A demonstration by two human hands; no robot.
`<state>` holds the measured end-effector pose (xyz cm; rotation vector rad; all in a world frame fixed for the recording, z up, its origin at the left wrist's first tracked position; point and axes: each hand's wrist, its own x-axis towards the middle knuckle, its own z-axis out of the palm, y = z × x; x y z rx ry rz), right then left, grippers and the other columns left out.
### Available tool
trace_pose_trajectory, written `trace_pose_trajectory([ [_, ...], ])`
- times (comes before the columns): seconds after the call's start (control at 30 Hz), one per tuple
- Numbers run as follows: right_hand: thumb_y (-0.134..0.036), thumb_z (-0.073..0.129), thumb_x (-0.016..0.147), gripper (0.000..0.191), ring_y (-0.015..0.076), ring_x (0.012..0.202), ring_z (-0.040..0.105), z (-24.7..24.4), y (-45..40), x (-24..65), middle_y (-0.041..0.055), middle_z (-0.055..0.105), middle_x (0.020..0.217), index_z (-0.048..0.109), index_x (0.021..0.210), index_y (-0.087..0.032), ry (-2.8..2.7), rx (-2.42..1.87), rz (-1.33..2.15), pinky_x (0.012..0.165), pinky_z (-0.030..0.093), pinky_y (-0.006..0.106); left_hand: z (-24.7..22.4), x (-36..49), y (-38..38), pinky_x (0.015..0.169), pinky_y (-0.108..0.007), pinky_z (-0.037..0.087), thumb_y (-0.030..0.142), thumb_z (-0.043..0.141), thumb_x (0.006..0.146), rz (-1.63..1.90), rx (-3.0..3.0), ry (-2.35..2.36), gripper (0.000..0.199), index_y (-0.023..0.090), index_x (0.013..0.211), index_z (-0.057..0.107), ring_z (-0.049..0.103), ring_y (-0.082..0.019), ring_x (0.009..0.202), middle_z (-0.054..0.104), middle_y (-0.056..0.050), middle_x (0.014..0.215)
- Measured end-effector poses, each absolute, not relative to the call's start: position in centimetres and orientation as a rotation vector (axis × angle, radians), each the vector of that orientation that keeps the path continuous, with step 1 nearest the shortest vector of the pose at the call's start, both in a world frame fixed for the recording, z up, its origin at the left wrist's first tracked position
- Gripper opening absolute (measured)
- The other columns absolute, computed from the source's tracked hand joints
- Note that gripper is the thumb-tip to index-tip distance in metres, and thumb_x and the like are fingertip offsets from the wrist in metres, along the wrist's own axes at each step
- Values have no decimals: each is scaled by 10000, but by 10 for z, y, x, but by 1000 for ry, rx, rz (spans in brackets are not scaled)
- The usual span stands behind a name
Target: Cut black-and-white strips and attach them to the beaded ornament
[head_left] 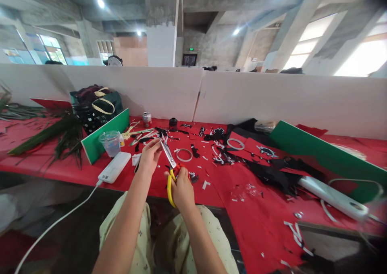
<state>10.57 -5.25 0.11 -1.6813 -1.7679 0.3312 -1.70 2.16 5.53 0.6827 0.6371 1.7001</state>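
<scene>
My right hand (183,189) is wrapped round the yellow and red handles of a pair of scissors (168,153). Their metal blades point up and away, standing apart at the tips. Beside the blade tips is my left hand (150,156), its fingers drawn together in a pinch. Whatever those fingers hold is too small to make out. Just beyond the blades, a ring of clear tape (184,155) lies on the red table covering (193,201). Black scraps (195,150) and white snippets are scattered near it.
At left are a white power bank (115,168) with a cable, a plastic cup (110,143) and a green board (104,137). A can (146,119) and black jar (173,124) stand behind. On the right lie black cloth (272,173), a silver-white bar (332,197) and another green board (326,157).
</scene>
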Motion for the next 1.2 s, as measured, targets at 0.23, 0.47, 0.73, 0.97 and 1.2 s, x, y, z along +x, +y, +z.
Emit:
trace_pose_trajectory([
  [0.23, -459, 436, 897, 297, 255, 810, 642, -1, -51, 107, 109, 603, 961, 419, 980, -175, -1822, -1705, 297, 587, 430, 306, 55, -14, 20, 708, -220, 487, 99, 762, 598, 1660, 680, 596, 147, 143, 724, 702, 643, -109, 663, 700, -11, 708],
  [0.47, -418, 466, 884, 262, 248, 819, 644, -4, -50, 109, 111, 619, 963, 475, 984, -176, -1811, -1693, 253, 603, 440, 302, 56, -14, 19, 665, -196, 487, 73, 759, 597, 1630, 616, 570, 138, 141, 704, 703, 634, -94, 633, 700, -4, 684],
  [0.73, -401, 486, 874, 269, 250, 841, 641, 2, -51, 110, 114, 644, 936, 517, 976, -155, -1818, -1702, 358, 653, 444, 306, 61, -14, 16, 675, -191, 500, 51, 753, 602, 1608, 602, 561, 139, 121, 710, 701, 637, -93, 642, 701, -12, 681],
  [0.97, -262, 500, 849, 236, 246, 865, 632, 8, -53, 110, 145, 608, 1066, 514, 1055, -149, -1788, -1740, 427, 652, 430, 299, 60, -15, 17, 664, -189, 506, 28, 718, 654, 1627, 538, 564, 117, 122, 709, 676, 629, -85, 622, 684, -5, 670],
  [1.2, -447, 520, 812, 251, 167, 693, 518, 4, -51, 111, 20, 536, 790, 470, 842, -203, -1581, -1351, 740, 619, 396, 270, 65, -22, 17, 787, -241, 516, 52, 653, 746, 1754, 434, 522, 77, 123, 733, 623, 664, -123, 765, 708, -58, 796],
])
